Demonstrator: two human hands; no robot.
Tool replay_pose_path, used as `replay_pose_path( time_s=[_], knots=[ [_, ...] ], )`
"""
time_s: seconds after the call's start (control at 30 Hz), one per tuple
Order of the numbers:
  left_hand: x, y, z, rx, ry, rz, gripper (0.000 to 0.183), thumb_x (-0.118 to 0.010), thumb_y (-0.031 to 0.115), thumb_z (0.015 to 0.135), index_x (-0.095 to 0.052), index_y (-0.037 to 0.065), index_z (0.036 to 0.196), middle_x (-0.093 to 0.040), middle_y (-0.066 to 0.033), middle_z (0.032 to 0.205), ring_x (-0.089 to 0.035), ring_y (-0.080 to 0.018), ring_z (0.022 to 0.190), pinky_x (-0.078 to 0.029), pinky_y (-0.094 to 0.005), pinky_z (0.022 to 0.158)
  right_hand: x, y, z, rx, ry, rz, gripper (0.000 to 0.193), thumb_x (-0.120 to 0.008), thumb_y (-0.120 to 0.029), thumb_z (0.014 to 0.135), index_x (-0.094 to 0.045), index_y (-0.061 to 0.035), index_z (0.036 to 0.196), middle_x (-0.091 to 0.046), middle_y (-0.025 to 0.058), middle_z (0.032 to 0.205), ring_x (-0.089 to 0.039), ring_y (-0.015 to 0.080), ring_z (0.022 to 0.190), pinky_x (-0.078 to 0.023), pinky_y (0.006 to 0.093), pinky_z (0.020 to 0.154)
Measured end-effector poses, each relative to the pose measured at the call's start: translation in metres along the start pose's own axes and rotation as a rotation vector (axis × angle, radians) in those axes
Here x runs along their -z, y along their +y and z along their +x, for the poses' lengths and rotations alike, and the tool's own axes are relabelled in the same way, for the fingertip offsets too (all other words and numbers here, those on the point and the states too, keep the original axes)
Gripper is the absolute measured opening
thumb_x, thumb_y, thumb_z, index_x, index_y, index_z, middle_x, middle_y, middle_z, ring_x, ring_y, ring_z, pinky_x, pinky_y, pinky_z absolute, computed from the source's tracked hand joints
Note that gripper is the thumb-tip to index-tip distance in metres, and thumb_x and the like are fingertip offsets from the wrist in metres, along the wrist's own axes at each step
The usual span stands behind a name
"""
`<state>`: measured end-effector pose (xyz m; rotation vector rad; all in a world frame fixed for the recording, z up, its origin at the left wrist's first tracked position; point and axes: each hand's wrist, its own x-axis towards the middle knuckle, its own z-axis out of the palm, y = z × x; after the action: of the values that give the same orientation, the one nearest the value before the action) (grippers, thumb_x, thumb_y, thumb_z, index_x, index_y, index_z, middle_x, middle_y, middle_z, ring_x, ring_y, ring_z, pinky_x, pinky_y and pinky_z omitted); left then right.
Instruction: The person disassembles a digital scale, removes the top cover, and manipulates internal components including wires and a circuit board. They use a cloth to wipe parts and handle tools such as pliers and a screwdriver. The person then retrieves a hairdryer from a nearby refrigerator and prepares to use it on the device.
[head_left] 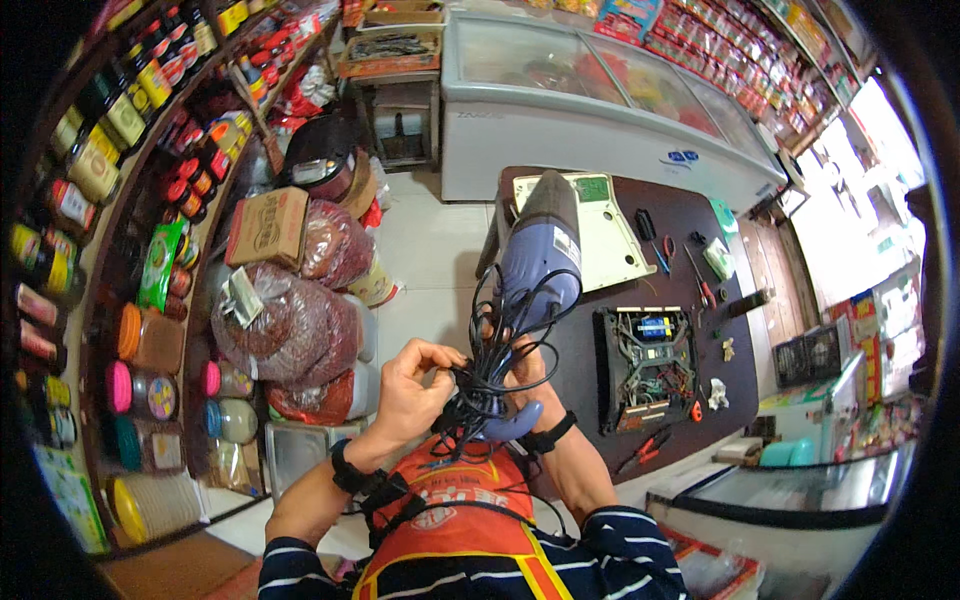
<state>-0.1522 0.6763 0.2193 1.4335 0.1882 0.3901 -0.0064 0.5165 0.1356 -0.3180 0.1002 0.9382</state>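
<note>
A blue-purple handheld vacuum cleaner [540, 258] with a dark grey nozzle is in front of me, its nozzle reaching over the table. Loops of black power cord [487, 372] are bunched around its handle end. My left hand [412, 392] is closed, thumb and fingers pinching the cord at the left of the bundle. My right hand [527, 366] is closed around the vacuum's handle; the coils partly hide its fingers. On the dark table [570, 400] to the right lies an opened device [648, 368] with a blue battery and wires inside.
A cream-coloured cover [612, 245] lies at the table's far side. A red screwdriver [705, 288], red-handled pliers [643, 450] and other small tools lie on the right. Bulging bags [285, 325] and shelves of jars [145, 390] stand left; a chest freezer [560, 140] is behind.
</note>
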Motion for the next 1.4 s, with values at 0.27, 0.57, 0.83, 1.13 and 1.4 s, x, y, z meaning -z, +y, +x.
replay_pose_path(
  time_s=[0.27,0.57,0.83,1.13,1.4],
  knots=[
    [-0.022,-0.015,0.105,0.525,-0.473,-0.484,0.051,-0.077,-0.005,0.093,-0.059,0.002,0.14,-0.067,-0.0087,0.124,-0.063,-0.0129,0.11,-0.054,-0.0295,0.096,0.028,-0.067,0.013,0.081,-0.005,0.002,0.055,-0.082,-0.034,0.091,-0.066,-0.0045,0.135,-0.076,0.0096,0.109,-0.076,0.0237,0.092,-0.066,0.0381,0.08],
    [-0.076,-0.012,0.134,-0.166,-0.746,0.285,0.054,-0.076,-0.004,0.086,-0.068,0.007,0.138,-0.065,-0.0105,0.124,-0.066,-0.0213,0.095,-0.057,-0.0323,0.082,0.049,-0.11,-0.007,0.425,0.121,-0.17,0.046,-0.079,-0.041,0.099,-0.07,-0.0021,0.121,-0.075,0.0093,0.11,-0.075,0.0243,0.103,-0.063,0.0369,0.093],
    [-0.09,0.004,0.193,-1.008,-0.576,0.67,0.049,-0.081,0.001,0.078,-0.069,0.006,0.126,-0.077,-0.0123,0.114,-0.074,-0.0335,0.099,-0.061,-0.0458,0.084,0.044,-0.133,0.015,0.515,0.162,-0.145,0.045,-0.081,-0.026,0.095,-0.07,0.0043,0.126,-0.076,0.0139,0.107,-0.075,0.0248,0.096,-0.065,0.0358,0.084],
    [-0.082,0.056,0.203,-0.541,-0.415,0.328,0.034,-0.076,-0.005,0.083,-0.066,0.004,0.115,-0.075,-0.0127,0.102,-0.074,-0.0281,0.089,-0.06,-0.0379,0.077,0.0,-0.141,0.022,0.645,0.323,-0.273,0.032,-0.08,-0.008,0.094,-0.067,-0.0017,0.123,-0.072,0.0062,0.106,-0.072,0.0178,0.094,-0.065,0.0354,0.082],
    [-0.08,0.07,0.187,-0.727,-1.036,0.585,0.034,-0.079,0.007,0.089,-0.071,0.002,0.122,-0.072,-0.0113,0.095,-0.072,-0.029,0.078,-0.062,-0.0381,0.069,-0.031,-0.133,0.06,0.906,0.458,-0.393,0.056,-0.084,0.0,0.094,-0.051,-0.0064,0.138,-0.066,0.0073,0.117,-0.071,0.0201,0.099,-0.064,0.0372,0.086]
  ],
)
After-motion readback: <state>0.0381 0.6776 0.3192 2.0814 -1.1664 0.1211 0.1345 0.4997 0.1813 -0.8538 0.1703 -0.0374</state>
